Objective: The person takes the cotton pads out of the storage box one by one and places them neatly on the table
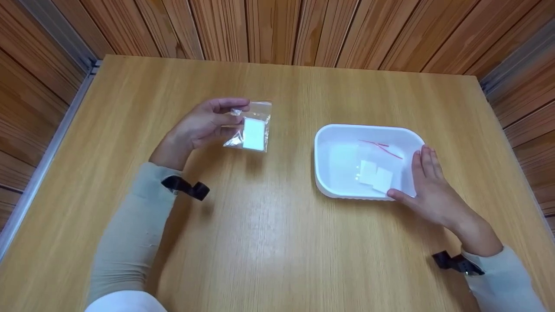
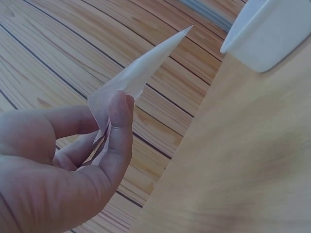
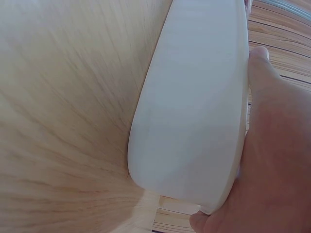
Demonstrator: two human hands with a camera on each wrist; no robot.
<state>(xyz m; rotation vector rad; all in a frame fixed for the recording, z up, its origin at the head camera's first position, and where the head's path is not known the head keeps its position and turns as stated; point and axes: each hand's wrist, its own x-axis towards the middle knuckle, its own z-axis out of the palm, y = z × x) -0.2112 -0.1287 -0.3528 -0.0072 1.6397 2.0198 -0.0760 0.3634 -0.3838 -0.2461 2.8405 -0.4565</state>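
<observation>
My left hand pinches a small clear plastic bag by its left side, above the table. Inside the bag is a white rectangular piece. From the left wrist, the bag appears nearly edge-on, its corner pointing away from thumb and fingers. My right hand rests at the near right corner of a white plastic tub, fingers fairly straight along the right rim and thumb over the front rim. In the right wrist view the hand lies along the rim of the tub.
In the tub lie two white square pieces, several tiny white bits and thin red strips. The tub stands on a wooden table. Wood-panelled walls rise behind and beside the table.
</observation>
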